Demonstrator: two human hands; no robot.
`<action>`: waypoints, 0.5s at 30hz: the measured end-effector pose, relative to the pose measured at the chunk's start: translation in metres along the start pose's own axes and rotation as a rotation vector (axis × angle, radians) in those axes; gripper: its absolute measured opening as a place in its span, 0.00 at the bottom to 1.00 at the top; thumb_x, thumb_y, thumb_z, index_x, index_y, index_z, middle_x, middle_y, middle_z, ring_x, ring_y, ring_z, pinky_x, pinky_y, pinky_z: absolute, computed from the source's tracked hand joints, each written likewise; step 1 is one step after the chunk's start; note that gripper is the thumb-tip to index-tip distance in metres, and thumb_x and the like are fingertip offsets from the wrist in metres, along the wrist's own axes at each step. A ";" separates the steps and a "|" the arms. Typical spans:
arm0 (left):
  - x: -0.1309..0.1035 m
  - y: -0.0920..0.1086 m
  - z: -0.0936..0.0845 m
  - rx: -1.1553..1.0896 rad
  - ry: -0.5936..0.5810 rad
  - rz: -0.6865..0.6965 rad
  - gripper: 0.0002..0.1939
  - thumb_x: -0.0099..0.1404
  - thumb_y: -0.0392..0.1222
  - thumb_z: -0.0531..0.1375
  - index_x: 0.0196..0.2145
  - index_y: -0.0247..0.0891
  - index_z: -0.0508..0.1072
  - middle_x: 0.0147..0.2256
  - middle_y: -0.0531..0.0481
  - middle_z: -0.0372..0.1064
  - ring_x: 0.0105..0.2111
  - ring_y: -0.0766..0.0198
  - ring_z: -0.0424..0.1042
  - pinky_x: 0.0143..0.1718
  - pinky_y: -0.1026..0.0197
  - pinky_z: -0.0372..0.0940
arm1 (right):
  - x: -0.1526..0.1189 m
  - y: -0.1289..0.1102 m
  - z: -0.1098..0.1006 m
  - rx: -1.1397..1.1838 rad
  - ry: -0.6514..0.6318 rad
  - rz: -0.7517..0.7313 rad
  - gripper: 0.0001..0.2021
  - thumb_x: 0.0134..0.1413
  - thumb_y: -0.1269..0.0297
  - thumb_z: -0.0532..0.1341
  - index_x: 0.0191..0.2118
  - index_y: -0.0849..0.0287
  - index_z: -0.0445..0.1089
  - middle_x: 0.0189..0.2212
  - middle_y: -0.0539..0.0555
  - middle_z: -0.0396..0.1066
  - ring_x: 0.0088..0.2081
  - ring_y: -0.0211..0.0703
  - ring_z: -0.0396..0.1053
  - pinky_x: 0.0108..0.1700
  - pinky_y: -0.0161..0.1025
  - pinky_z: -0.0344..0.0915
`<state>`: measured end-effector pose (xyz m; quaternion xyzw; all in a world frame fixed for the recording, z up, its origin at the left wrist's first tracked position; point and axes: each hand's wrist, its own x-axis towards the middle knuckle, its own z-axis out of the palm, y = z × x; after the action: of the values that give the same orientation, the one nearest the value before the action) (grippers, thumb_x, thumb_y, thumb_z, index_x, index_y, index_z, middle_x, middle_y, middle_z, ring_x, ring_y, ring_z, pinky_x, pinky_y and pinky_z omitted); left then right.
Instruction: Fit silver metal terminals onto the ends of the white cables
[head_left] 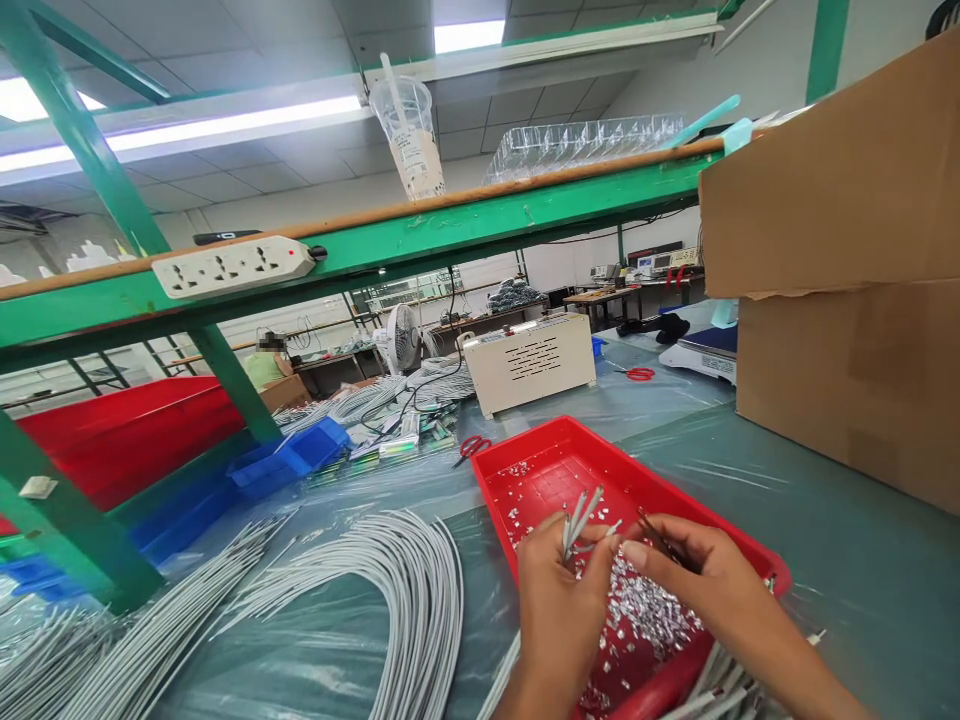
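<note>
My left hand (pixel 562 600) is closed round a few grey cables (pixel 579 525), whose cut ends stick up past the fingers. Thumb and forefinger pinch one cable end, pointing right. Close beside it, my right hand (pixel 705 570) has its thumb and fingers drawn together, with a thin dark tool (pixel 660 538) lying in the grip; its exact kind is not clear. Both hands are above a red tray (pixel 495 490) strewn with small shiny metal pieces (pixel 649 605), heaped thickest below the right hand. More grey cables (pixel 724 685) lie under my right forearm.
Bundled grey cables (pixel 427 600) curve across the table on the left. Red-handled scissors (pixel 472 447) touch the tray's far corner. Behind stands a cream metal box (pixel 529 365). A cardboard box (pixel 847 370) rises at right; a green shelf beam (pixel 450 225) crosses overhead. A person (pixel 266 365) sits far back.
</note>
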<state>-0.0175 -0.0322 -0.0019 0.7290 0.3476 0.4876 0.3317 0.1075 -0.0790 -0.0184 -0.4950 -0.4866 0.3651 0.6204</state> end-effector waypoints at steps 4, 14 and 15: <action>-0.005 -0.001 0.003 0.152 -0.014 0.147 0.07 0.56 0.33 0.56 0.23 0.33 0.71 0.21 0.49 0.66 0.24 0.62 0.64 0.25 0.62 0.54 | 0.002 0.009 0.001 0.076 0.107 0.020 0.08 0.38 0.62 0.66 0.28 0.59 0.71 0.22 0.48 0.70 0.27 0.40 0.65 0.31 0.33 0.59; 0.003 0.000 0.001 -0.240 -0.246 -0.140 0.11 0.57 0.41 0.56 0.26 0.32 0.74 0.20 0.51 0.66 0.22 0.66 0.61 0.24 0.66 0.53 | 0.001 0.007 -0.002 0.113 0.176 0.043 0.09 0.33 0.65 0.68 0.27 0.61 0.73 0.21 0.49 0.72 0.25 0.41 0.66 0.29 0.33 0.61; 0.003 0.000 0.000 -0.256 -0.271 -0.153 0.12 0.58 0.43 0.56 0.25 0.31 0.73 0.19 0.51 0.64 0.21 0.67 0.58 0.23 0.66 0.52 | 0.001 0.006 -0.002 0.114 0.181 0.038 0.09 0.33 0.65 0.68 0.27 0.60 0.73 0.21 0.49 0.72 0.25 0.41 0.66 0.29 0.33 0.61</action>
<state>-0.0163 -0.0298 -0.0006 0.7113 0.2895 0.3984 0.5016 0.1101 -0.0767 -0.0242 -0.4988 -0.3976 0.3578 0.6820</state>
